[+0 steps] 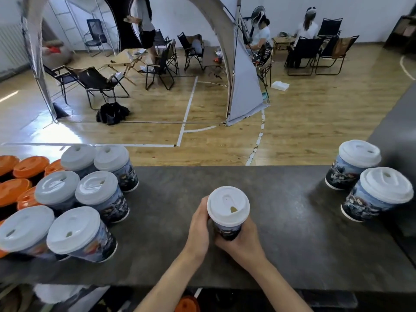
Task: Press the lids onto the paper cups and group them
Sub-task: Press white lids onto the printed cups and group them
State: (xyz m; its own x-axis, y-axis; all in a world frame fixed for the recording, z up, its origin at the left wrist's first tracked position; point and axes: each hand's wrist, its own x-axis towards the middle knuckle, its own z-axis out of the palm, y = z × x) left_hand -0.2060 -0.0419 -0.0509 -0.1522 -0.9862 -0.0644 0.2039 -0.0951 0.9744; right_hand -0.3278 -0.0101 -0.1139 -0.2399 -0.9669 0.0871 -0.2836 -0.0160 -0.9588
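Observation:
A printed paper cup with a white lid [228, 206] stands at the middle of the dark counter [281, 244]. My left hand [199, 228] grips its left side, and my right hand [242, 242] wraps round its lower right side. Several white-lidded cups [99, 191] are grouped at the left of the counter. Two more white-lidded cups [380, 190] stand at the right end. Cups with orange lids [30, 166] sit at the far left.
The counter's far edge drops to a wooden floor with folding chairs, a tent frame and people seated at the back. A darker surface rises at the right edge [396, 136]. An orange lid [187, 304] lies below the counter's near edge.

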